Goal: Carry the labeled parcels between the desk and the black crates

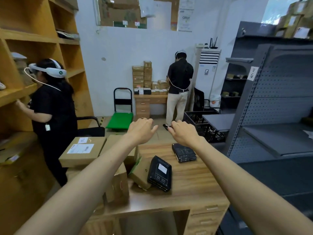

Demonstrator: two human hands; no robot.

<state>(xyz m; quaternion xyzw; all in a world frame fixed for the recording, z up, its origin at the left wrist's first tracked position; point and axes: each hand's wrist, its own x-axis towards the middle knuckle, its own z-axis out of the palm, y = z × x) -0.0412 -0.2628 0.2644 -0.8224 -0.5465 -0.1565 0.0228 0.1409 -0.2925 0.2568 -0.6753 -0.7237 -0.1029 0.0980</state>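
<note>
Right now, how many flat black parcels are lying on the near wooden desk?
2. One flat black parcel with a white label lies mid-desk beside the brown cardboard boxes; the other flat black parcel lies toward the far right edge. Others may hide behind the boxes.

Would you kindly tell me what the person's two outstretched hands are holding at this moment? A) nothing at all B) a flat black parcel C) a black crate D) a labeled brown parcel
A: the left hand and the right hand both reach out over the desk with relaxed, empty fingers, while the brown parcel and the black parcel lie on it below.
</note>
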